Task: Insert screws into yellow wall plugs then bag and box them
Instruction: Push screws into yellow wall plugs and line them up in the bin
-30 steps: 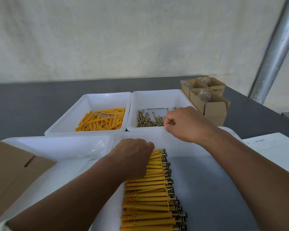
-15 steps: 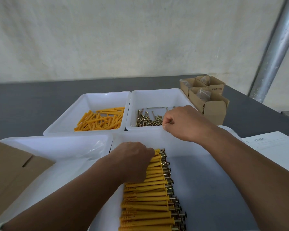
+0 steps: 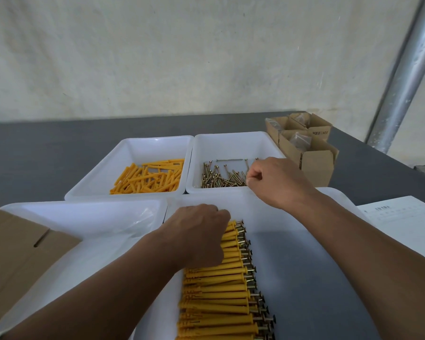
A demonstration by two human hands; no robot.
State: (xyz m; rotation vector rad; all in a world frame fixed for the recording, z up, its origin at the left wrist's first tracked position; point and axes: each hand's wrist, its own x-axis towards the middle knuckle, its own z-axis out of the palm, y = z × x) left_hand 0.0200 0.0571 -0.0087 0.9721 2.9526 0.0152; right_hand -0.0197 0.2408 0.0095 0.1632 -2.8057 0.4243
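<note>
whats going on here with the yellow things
A person is fitting screws into yellow plugs. The right hand is curled at the pile of screws in the far right tray, seemingly picking one. The left hand lies, fingers curled, on the row of finished plugs in the near tray. Loose plugs wait in the far left tray.
</note>
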